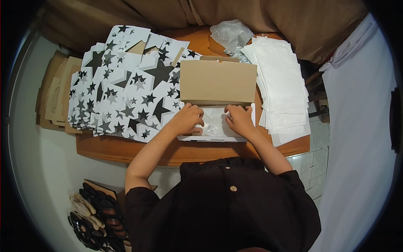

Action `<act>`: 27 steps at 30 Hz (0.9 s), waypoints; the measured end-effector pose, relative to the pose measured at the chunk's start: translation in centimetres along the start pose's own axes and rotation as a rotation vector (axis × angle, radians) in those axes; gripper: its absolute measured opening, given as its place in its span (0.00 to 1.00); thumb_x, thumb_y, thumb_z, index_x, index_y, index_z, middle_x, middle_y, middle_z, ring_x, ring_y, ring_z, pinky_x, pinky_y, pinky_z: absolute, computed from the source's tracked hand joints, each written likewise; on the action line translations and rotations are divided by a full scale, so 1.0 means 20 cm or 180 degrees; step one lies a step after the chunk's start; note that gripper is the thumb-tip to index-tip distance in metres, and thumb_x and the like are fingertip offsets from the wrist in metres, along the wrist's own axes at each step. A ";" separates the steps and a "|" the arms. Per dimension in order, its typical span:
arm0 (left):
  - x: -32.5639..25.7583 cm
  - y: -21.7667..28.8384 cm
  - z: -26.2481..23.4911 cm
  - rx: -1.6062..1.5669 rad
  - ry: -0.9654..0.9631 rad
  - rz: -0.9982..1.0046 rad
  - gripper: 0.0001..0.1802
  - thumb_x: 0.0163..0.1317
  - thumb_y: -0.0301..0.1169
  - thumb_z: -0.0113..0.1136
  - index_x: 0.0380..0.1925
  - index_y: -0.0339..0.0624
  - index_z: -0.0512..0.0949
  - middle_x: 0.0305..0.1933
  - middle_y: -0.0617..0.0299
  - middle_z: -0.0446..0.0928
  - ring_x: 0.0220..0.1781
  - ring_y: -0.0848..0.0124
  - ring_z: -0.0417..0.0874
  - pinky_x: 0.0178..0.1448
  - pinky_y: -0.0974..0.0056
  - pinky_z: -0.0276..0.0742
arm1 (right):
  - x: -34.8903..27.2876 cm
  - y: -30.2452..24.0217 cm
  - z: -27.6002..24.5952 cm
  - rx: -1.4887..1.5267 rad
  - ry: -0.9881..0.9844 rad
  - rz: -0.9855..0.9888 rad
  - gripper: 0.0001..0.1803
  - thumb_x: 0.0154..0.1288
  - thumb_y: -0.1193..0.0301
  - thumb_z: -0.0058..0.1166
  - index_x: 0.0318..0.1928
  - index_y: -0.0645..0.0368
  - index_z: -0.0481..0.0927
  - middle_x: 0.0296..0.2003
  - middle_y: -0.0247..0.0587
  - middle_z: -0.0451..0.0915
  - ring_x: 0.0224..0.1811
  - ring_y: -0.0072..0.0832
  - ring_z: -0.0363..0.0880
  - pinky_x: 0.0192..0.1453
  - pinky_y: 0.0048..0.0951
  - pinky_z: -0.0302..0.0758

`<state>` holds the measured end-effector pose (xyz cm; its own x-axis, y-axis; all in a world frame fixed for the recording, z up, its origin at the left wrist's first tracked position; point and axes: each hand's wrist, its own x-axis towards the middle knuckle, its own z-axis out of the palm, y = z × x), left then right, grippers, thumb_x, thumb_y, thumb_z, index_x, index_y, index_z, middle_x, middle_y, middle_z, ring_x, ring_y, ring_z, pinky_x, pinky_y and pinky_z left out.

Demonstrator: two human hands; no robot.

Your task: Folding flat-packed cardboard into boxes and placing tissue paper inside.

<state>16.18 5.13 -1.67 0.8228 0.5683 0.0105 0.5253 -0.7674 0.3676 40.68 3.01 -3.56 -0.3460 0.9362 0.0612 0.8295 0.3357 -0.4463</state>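
Observation:
In front of me lies a box with its brown cardboard lid (218,82) raised at the back. White tissue paper (214,114) lines the inside. A small shiny silvery piece (211,129) rests on it, too small to make out. My left hand (187,120) reaches over the box's left end, fingers bent and apart against the paper. Over the right end, my right hand (239,119) curves inward with its fingers apart, their tips at the paper. Neither hand visibly grips anything. What lies beneath the tissue is hidden.
Star-printed cardboard sheets (138,84) overlap on the table's left. White paper sheets (283,84) are stacked at the right, beside a clear plastic bag (231,35). Brown cardboard (61,90) leans at far left. Sandals (94,214) lie piled low left. The wooden table edge (168,155) is nearest me.

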 end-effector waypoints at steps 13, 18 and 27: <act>-0.12 0.17 -0.04 -0.0418 0.2488 -0.1814 0.30 0.41 0.41 0.72 0.47 0.48 0.76 0.52 0.55 0.69 0.57 0.58 0.67 0.61 0.55 0.58 | 0.12 0.19 -0.15 0.0641 0.2344 0.1408 0.38 0.56 0.63 0.56 0.65 0.56 0.55 0.58 0.52 0.63 0.59 0.42 0.65 0.64 0.48 0.49; -0.27 0.32 0.14 -0.0035 0.2006 -0.1455 0.35 0.38 0.51 0.72 0.48 0.50 0.76 0.55 0.54 0.67 0.59 0.55 0.65 0.61 0.52 0.57 | 0.22 0.35 -0.21 0.3543 0.1922 0.1987 0.40 0.62 0.60 0.52 0.68 0.59 0.48 0.56 0.52 0.65 0.56 0.35 0.67 0.62 0.33 0.62; -0.35 0.33 0.37 0.0081 0.1833 -0.1602 0.30 0.43 0.51 0.69 0.46 0.50 0.78 0.51 0.60 0.74 0.60 0.61 0.70 0.63 0.45 0.54 | 0.25 0.39 -0.23 0.3441 0.1991 0.1701 0.40 0.63 0.58 0.51 0.69 0.59 0.47 0.55 0.51 0.65 0.57 0.34 0.65 0.63 0.32 0.60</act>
<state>15.57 -6.18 -6.21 0.2436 0.9109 0.3330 0.8175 -0.3776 0.4349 47.34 10.83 -2.69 0.4020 0.9125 -0.0759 -0.0572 -0.0577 -0.9967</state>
